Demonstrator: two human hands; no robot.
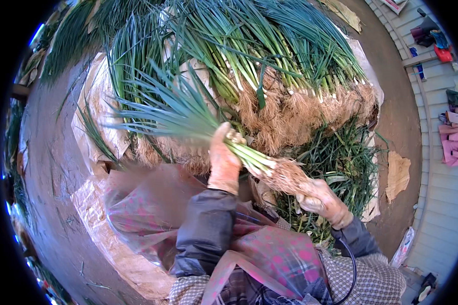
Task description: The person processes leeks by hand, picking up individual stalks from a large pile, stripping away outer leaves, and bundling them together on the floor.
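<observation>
I see my left hand (pixel 224 160) clenched around the stalks of a green onion bunch (pixel 198 122), while my right hand (pixel 320 199) grasps its rooty end (pixel 290 175), above my lap. A large stack of bundled onions (pixel 269 76) lies ahead on cardboard (pixel 94 101); loose trimmings (pixel 341 157) sit at its right edge. I judge sorting well along; the dirt floor (pixel 56 183) meets a pale slatted wall (pixel 437 168) on the right.

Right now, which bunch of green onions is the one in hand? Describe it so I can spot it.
Start at the big heap of green onions ahead. In front of it, one bunch is lifted clear: left hand around the stalks, right hand at the roots. It alone lies crosswise, leaves fanning left.
</observation>
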